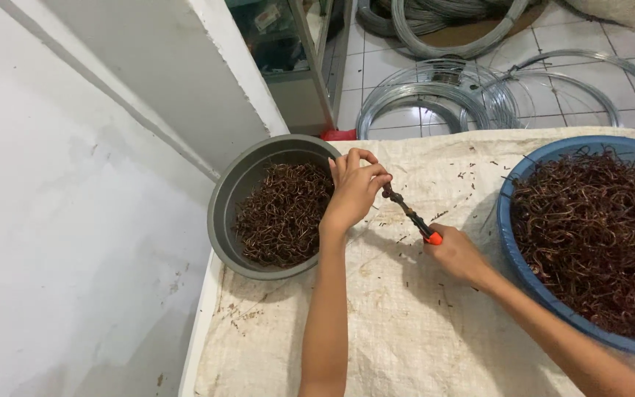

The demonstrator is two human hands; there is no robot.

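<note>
My left hand (354, 187) hovers at the right rim of a grey bowl (223, 213) and pinches the tip of a small tool (408, 213) with its fingertips. My right hand (458, 255) grips the orange handle end of that dark, thin tool. The tool lies slanted between both hands above a pale woven sack cloth (406, 331). The grey bowl holds a heap of short brown wire pieces (284, 213). A blue basin (512, 242) on the right is full of tangled brown wire bits (597, 235).
Coils of silver wire (435, 95) lie on the tiled floor behind the cloth. A white wall (60, 220) runs along the left. A glass cabinet (288, 51) stands at the back. Small wire scraps dot the cloth.
</note>
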